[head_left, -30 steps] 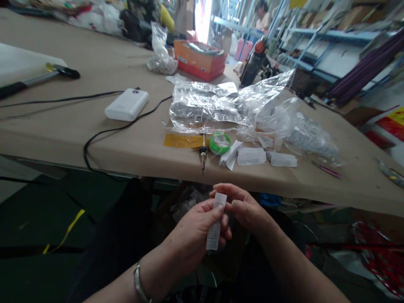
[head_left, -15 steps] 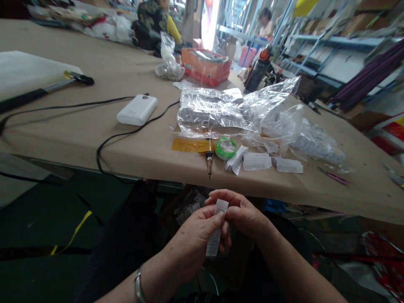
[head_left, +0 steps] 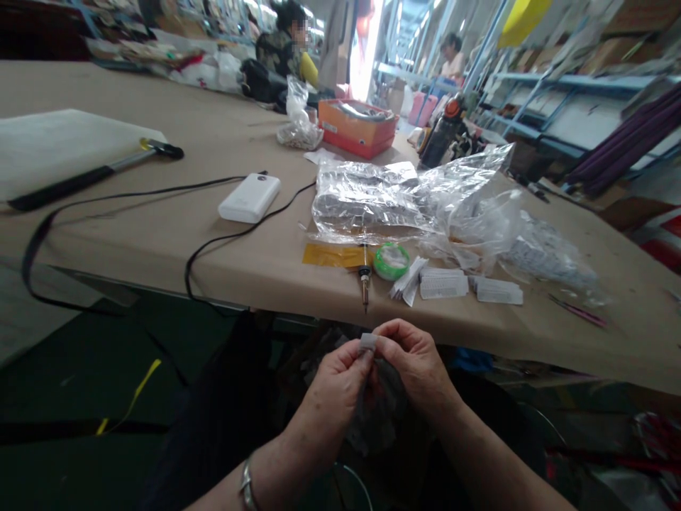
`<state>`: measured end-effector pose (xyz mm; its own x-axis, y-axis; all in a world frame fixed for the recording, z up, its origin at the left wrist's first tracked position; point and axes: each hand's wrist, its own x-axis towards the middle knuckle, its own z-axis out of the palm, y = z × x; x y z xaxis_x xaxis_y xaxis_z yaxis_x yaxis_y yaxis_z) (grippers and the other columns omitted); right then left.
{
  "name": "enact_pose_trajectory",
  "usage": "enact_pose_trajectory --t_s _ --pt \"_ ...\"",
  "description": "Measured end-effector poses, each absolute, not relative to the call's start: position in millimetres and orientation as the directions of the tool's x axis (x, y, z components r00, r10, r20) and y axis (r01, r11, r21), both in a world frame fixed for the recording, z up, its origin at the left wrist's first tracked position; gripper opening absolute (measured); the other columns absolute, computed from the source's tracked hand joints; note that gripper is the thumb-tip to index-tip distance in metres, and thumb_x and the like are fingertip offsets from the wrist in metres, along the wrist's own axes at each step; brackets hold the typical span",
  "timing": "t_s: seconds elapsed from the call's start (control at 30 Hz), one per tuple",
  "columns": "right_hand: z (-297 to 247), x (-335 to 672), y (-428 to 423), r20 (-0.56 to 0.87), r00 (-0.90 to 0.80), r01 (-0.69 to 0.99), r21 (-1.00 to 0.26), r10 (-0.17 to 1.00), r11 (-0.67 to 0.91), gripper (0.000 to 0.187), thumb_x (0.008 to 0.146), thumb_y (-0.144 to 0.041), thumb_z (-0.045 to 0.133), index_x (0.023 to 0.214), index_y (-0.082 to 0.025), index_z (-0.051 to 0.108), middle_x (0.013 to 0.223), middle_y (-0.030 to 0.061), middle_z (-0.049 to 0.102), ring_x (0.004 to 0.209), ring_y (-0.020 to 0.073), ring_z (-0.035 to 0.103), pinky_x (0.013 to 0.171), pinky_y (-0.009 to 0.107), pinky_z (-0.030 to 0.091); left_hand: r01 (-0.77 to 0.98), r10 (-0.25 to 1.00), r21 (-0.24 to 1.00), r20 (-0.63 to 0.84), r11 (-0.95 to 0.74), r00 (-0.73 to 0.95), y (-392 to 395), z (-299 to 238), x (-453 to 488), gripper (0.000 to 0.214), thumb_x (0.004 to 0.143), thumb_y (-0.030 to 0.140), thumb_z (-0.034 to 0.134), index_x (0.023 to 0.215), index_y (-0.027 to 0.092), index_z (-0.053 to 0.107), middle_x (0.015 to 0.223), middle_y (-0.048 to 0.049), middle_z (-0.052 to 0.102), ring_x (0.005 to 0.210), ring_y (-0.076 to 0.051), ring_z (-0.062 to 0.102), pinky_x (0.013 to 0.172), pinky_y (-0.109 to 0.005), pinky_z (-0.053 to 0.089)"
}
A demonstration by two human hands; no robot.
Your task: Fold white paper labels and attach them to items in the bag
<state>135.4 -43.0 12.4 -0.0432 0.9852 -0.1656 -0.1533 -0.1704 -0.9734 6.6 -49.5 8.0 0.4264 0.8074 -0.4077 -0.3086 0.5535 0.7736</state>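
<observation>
Both my hands meet below the near edge of the table. My left hand and my right hand pinch the same small white paper label between thumbs and fingertips. Only the label's top end shows above the fingers. Just past my hands, on the table, lie a soldering iron whose tip points at me, a green roll of tape and short stacks of white labels.
Crumpled clear plastic bags of labels cover the table's middle. A white power bank with a black cable lies to the left, a hammer further left, an orange box and dark bottle behind. Two people sit far back.
The long label that hung down from my fingers is now drawn into my hands, leaving only its top visible. My hands have closed together, and the view has tilted up slightly.
</observation>
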Motion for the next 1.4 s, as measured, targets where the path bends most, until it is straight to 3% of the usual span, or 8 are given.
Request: enact_pose_trajectory --t_s 0.17,0.4,0.67,1.4 --pt "11.8 132.5 -38.2 -0.147 -0.043 -0.114 -0.982 0.988 -0.151 0.015 0.074 -0.031 0.064 0.073 -0.017 0.059 0.052 -0.0049 0.057 0.038 0.0085 0.051 0.038 0.02 0.044 -0.269 0.855 0.84 -0.358 0.47 0.376 -45.3 7.1 6.4 0.024 0.079 0.038 0.061 0.071 0.015 0.059 0.057 0.0025 0.053 0.05 -0.009 0.044 0.049 -0.021 0.032" --pt "10.5 135.8 -27.5 -0.015 0.021 0.139 -0.99 1.0 -0.018 0.01 0.075 -0.025 0.06 0.072 -0.016 0.062 0.07 0.0009 0.064 0.064 0.0123 0.057 0.058 0.022 0.047 -0.069 0.955 0.979 -0.172 0.194 0.243 -31.7 6.6 -0.8 0.014 0.078 0.03 0.063 0.077 0.016 0.068 0.073 -0.0021 0.065 0.069 -0.015 0.055 0.063 -0.023 0.041" --pt "9.7 135.9 -17.2 0.091 0.033 0.317 -0.945 0.995 0.076 0.012 0.077 -0.026 0.058 0.072 -0.016 0.062 0.072 0.0013 0.064 0.066 0.013 0.057 0.064 0.023 0.046 0.19 0.99 0.982 -0.019 -0.008 0.142 -14.7 11.6 -4.6 0.015 0.081 0.029 0.057 0.077 0.017 0.066 0.069 -0.0015 0.066 0.065 -0.015 0.058 0.061 -0.022 0.043" --pt "2.6 135.8 -10.1 0.2 0.064 0.398 -0.903 0.978 0.159 0.01 0.078 -0.023 0.056 0.074 -0.016 0.061 0.065 -0.0016 0.059 0.06 0.0111 0.052 0.058 0.021 0.042 0.211 0.992 0.974 0.053 -0.076 0.114 -4.2 6.2 -1.9 0.016 0.081 0.025 0.055 0.075 0.016 0.066 0.067 0.0002 0.065 0.063 -0.012 0.056 0.06 -0.02 0.042"
